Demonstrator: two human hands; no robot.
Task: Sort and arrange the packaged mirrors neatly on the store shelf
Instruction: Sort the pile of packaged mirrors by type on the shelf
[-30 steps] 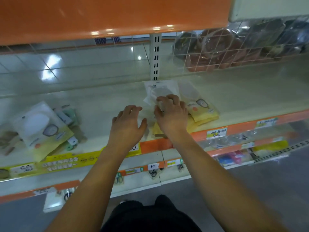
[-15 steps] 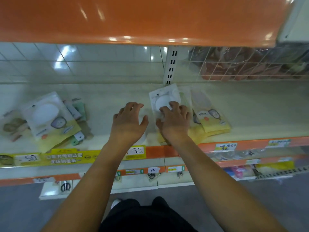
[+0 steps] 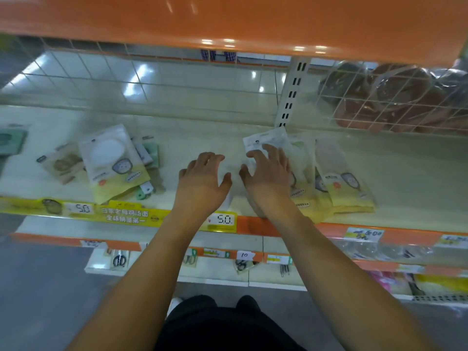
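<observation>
Right hand (image 3: 269,171) rests flat, fingers spread, on mirror pack (image 3: 268,140); left hand (image 3: 202,178) hovers empty just beside, holding nothing.

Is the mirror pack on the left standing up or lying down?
Lying down. The left pack rests flat, face up, on the shelf, overlapping other packs beneath it.
</observation>
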